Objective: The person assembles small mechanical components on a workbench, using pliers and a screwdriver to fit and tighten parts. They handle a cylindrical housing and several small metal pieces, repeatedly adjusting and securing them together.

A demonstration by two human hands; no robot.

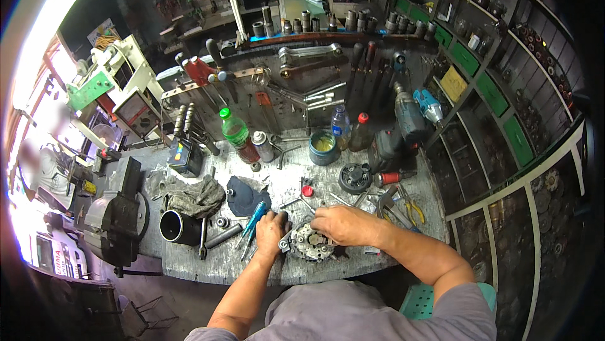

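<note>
A grey metal alternator housing (311, 242) with fins and copper windings lies near the front edge of the workbench (189, 264). My left hand (271, 231) grips its left side, fingers curled over the rim. My right hand (340, 224) rests on top of its right side, fingers bent down onto it. A teal-handled screwdriver (254, 217) lies just left of my left hand, apart from it. What my right fingers pinch is hidden.
A black cylinder (176, 226), a rag (195, 195) and a bench vise (113, 215) sit to the left. A green bottle (236, 132), a blue tub (323, 146), a black rotor part (355, 178), yellow-handled pliers (413, 210) and cordless drills (406, 117) stand behind. Tools hang on the back wall.
</note>
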